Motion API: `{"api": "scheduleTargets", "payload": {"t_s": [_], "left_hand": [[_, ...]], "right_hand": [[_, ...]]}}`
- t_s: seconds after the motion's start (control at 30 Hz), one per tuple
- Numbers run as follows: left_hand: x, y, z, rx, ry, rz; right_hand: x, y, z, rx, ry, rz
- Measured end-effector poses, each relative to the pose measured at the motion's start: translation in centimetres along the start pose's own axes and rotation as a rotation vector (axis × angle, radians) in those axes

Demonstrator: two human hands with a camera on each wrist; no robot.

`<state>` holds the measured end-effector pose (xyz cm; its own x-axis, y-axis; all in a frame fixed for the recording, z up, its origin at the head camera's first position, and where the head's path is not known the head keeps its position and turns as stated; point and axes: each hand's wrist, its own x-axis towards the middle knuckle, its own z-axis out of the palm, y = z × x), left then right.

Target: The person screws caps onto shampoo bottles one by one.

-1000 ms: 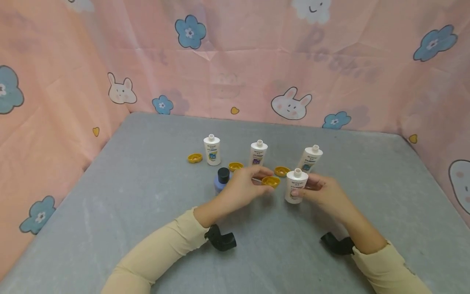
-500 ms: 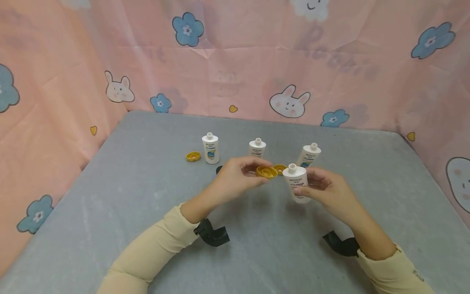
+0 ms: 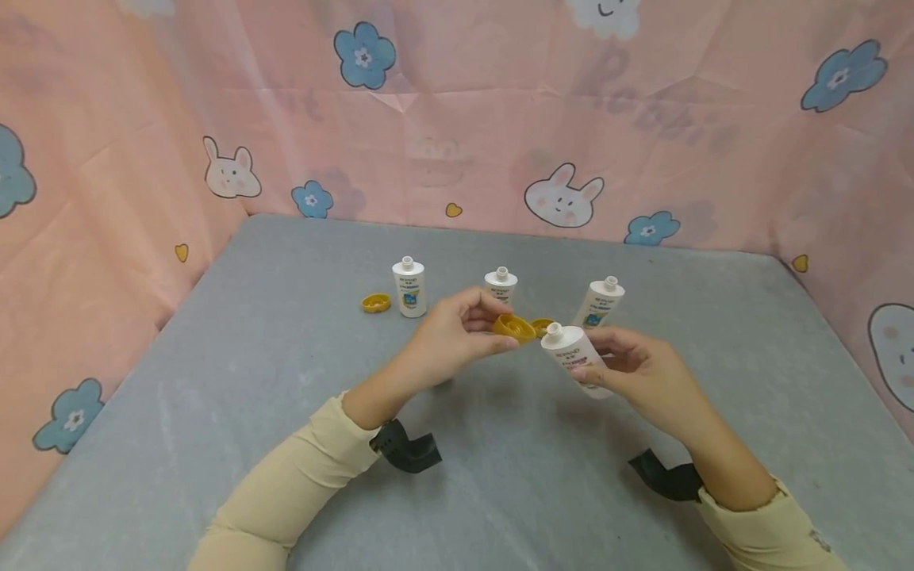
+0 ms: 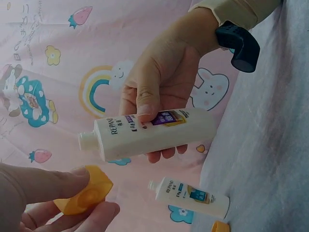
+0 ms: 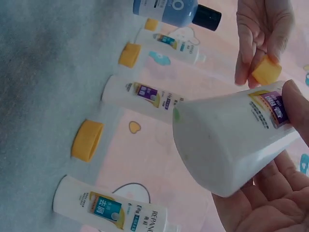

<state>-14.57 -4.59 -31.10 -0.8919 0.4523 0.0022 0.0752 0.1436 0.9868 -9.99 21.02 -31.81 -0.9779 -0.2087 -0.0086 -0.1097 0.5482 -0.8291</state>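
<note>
My right hand (image 3: pixel 643 377) grips a white shampoo bottle (image 3: pixel 574 358) with a purple label, tilted so its bare neck leans left toward the other hand. Thumb and fingers of my left hand (image 3: pixel 457 337) pinch a yellow cap (image 3: pixel 514 327), its hollow side showing. Cap and bottle neck are close together but apart. In the left wrist view the bottle neck (image 4: pixel 88 141) points left, just above the cap (image 4: pixel 91 191). The bottle's base (image 5: pixel 203 145) faces the camera in the right wrist view.
Three more uncapped white bottles stand behind: left (image 3: pixel 409 289), middle (image 3: pixel 501 285) and right (image 3: pixel 600 303). Yellow caps lie beside them, one at far left (image 3: pixel 375 303). A blue bottle with a black cap (image 5: pixel 169 10) is mostly hidden behind my left hand in the head view.
My right hand has lifted the bottle and tipped its neck leftward. My left hand has risen slightly to the left, turning the yellow cap's hollow side toward the bottle.
</note>
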Motion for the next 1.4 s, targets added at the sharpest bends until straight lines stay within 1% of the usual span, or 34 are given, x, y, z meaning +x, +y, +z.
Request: {"api": "scheduleTargets", "payload": {"t_s": [0.1, 0.27, 0.4, 0.47, 0.53, 0.73, 0.97, 1.23, 1.4], "left_hand": [[-0.1, 0.0, -0.2, 0.018, -0.03, 0.024], [-0.3, 0.0, -0.3, 0.094, -0.059, 0.073], [-0.3, 0.1, -0.3, 0.081, -0.062, 0.073], [-0.3, 0.1, -0.3, 0.065, -0.064, 0.069], [-0.3, 0.2, -0.3, 0.07, -0.069, 0.072], [-0.5, 0.4, -0.4, 0.167, -0.087, 0.093], [-0.6, 0.5, -0.3, 0.182, -0.097, 0.062], [-0.5, 0.4, -0.1, 0.219, -0.107, 0.071], [-0.5, 0.3, -0.1, 0.257, -0.112, 0.044]], "right_hand": [[-0.1, -0.2, -0.1, 0.008, -0.002, 0.004], [-0.2, -0.4, 0.1, 0.01, -0.004, -0.024], [-0.2, -0.4, 0.3, 0.007, -0.014, -0.045], [-0.2, -0.5, 0.3, -0.006, -0.016, -0.041], [-0.2, -0.5, 0.3, -0.016, -0.014, -0.032], [-0.2, -0.6, 0.5, -0.02, -0.036, 0.018], [-0.2, -0.5, 0.7, -0.042, -0.054, 0.022], [-0.2, -0.5, 0.9, -0.041, -0.086, 0.024], [-0.2, -0.5, 1.0, -0.043, -0.096, 0.007]]}}
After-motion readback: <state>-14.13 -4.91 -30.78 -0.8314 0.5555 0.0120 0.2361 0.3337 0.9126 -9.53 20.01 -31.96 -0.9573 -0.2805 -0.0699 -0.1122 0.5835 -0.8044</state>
